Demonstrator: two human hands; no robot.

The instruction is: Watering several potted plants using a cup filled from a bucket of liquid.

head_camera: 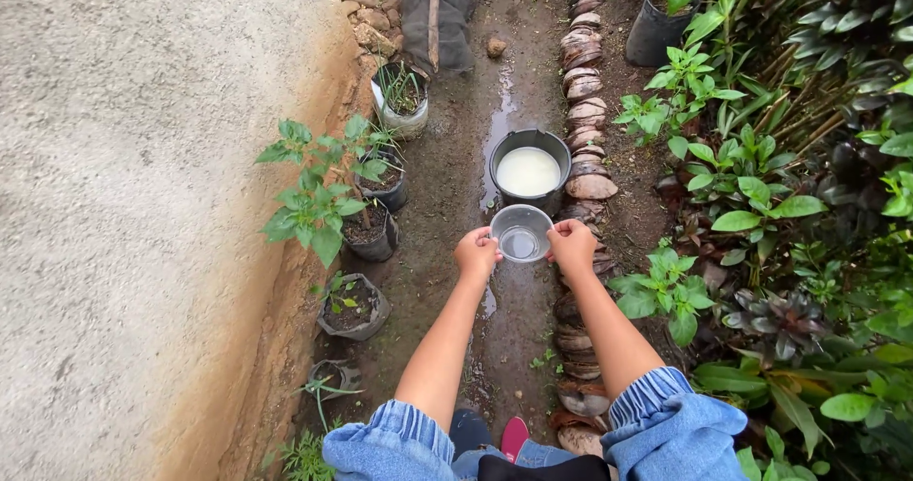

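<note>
Centre of frame: both hands hold one small clear plastic bowl [520, 233] by its rim, L hand [476, 254] on the bowl's left edge, R hand [572, 246] on its right edge. Each grip is closed on the rim, fingers curled round the edge w/ thumbs on top; neither hand is nearer, the bowl sits between them. Bowl is roughly level, mouth up, w/ a little clear liquid in the bottom.

Key relation: directly above the bowl in the frame, i.e. farther along the path from the person, stands a dark round bucket [530, 168] on the wet dirt path [447, 138], filled w/ pale milky liquid. Bowl's far rim overlaps the bucket's near rim in the view; can't tell if they touch.

Around: rough plastered wall [143, 205] fills the left side. Potted seedlings in black grow bags [354, 305] line its foot. A row of coconut husks [585, 110] edges the path right of the bucket, leafy plants [751, 186] beyond.
</note>
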